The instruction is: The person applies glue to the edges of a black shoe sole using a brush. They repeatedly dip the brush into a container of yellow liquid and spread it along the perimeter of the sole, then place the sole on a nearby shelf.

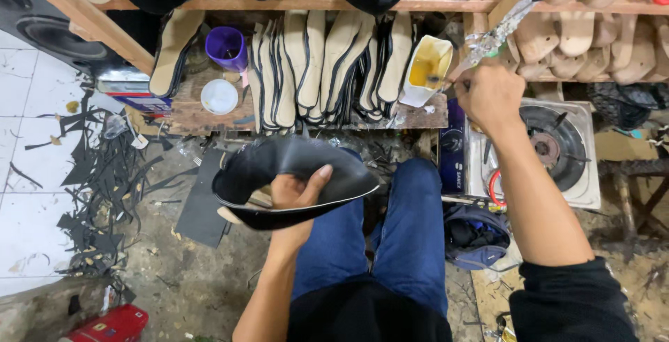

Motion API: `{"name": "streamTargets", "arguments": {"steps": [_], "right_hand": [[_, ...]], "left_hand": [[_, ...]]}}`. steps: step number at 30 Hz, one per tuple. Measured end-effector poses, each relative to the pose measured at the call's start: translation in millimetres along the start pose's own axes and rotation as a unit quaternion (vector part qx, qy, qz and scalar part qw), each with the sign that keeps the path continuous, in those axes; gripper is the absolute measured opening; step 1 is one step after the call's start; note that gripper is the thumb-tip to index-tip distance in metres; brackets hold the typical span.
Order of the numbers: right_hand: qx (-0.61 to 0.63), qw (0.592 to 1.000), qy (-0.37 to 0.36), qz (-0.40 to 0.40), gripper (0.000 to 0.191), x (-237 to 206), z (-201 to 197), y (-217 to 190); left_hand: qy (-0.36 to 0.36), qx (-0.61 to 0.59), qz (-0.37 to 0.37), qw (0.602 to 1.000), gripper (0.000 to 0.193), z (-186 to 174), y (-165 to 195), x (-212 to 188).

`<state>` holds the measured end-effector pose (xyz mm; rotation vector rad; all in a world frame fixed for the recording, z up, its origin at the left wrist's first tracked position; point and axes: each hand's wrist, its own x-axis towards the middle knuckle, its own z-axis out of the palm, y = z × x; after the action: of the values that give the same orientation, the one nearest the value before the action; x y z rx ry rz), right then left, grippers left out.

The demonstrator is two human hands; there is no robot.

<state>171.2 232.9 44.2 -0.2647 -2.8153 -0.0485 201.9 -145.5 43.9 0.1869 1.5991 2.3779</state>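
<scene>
My left hand [298, 192] grips a black shoe upper [293, 168] mounted on a wooden last, held over my lap with its opening facing up. My right hand [488, 94] is raised to the right and closed on a foil-wrapped brush handle [512, 18], whose tip dips into a white container of yellow glue [426, 70] tilted on the low wooden shelf [188, 108]. A row of beige insoles with black edges [327, 66] stands upright on that shelf between the two hands.
A purple cup [226, 48] and a white lid [219, 96] sit on the shelf at left. A single-burner gas stove [557, 150] stands at right, wooden lasts [592, 42] behind it. Black leather scraps [97, 188] litter the floor at left; a red tin [111, 324] lies bottom left.
</scene>
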Motion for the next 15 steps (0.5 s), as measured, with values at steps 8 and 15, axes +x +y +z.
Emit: {"name": "streamTargets", "arguments": {"steps": [8, 15], "right_hand": [[0.398, 0.914, 0.078, -0.019, 0.016, -86, -82, -53], [0.433, 0.896, 0.073, -0.063, 0.019, -118, -120, -90]], "left_hand": [[-0.062, -0.089, -0.051, 0.993, 0.021, 29, -5, -3], [-0.097, -0.037, -0.069, 0.992, 0.017, 37, 3, -18]]}}
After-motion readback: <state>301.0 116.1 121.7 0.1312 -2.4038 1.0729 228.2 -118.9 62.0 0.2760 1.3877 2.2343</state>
